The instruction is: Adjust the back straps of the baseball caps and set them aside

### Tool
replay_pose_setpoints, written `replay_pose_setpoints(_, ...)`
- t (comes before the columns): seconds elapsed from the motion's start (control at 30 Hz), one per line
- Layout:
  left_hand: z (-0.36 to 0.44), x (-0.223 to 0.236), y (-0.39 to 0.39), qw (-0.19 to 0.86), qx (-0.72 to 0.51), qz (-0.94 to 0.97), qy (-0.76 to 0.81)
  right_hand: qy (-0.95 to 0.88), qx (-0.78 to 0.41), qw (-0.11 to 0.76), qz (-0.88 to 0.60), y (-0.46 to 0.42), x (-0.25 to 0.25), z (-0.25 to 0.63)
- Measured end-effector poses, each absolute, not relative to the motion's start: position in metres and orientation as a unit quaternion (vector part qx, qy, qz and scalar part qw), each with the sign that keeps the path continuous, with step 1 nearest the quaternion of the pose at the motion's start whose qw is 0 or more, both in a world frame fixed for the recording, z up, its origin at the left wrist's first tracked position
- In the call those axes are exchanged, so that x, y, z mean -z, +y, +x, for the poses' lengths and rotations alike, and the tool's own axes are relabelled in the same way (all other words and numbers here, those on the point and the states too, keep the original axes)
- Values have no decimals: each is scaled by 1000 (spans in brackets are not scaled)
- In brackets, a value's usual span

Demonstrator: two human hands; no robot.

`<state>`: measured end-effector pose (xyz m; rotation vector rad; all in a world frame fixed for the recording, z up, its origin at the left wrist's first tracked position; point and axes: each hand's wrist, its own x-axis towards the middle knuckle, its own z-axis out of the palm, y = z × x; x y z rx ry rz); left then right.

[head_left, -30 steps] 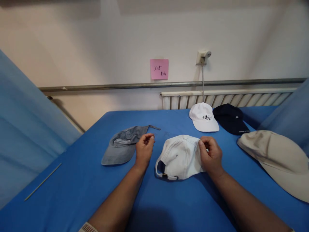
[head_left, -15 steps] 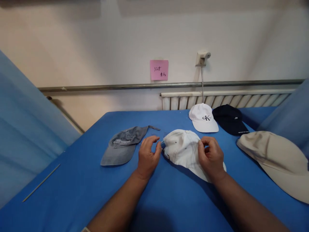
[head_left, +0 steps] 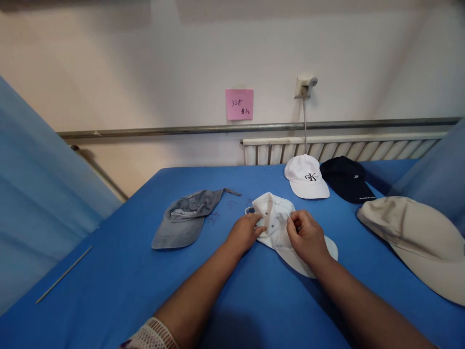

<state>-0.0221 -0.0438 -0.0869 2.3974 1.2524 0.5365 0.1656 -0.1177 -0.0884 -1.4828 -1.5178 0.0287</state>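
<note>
I have the off-white cap [head_left: 278, 235] between both hands, near the middle of the blue-covered surface [head_left: 119, 291], its brim pointing to my right and toward me, its back strap on the left. My right hand [head_left: 307, 237] has thumb and fingertips pinched together on the crown. My left hand [head_left: 245, 232] is at the back of the crown, thumb and fingers a narrow gap apart against the cloth; I cannot tell whether they grip any of it. Just left of that, I see the gray cap [head_left: 185, 220] lying with its loose strap end toward the wall. Behind and to the right sit the white cap [head_left: 305, 179] with dark lettering and, touching or nearly so, the navy cap [head_left: 343, 179]; the large beige cap [head_left: 417, 237] lies nearer, at the right edge. A thin stick [head_left: 63, 275] rests far left. Beyond the surface I have a radiator [head_left: 345, 148], a metal rail [head_left: 181, 131] and a pink note [head_left: 239, 104] on the wall.
</note>
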Motion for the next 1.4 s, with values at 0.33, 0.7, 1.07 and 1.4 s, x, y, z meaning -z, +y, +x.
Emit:
replay_pose_setpoints(0.33,-8,76,-54,107,-50,861,494,-645,-50,474,-596,-118,87,162)
replay_pose_setpoints(0.7,-42,77,-42,445,-467,618,450,-585,-189,591,-522,-125,77,163)
replay_pose_setpoints(1.07,-64,86,-20,537,-442,545,467,-535,-308,529,-582,-93,95,193)
replay_pose_setpoints(1.4,-59,87,-22,530,-429,556,476,-589,-253,511,-573,-78,99,179)
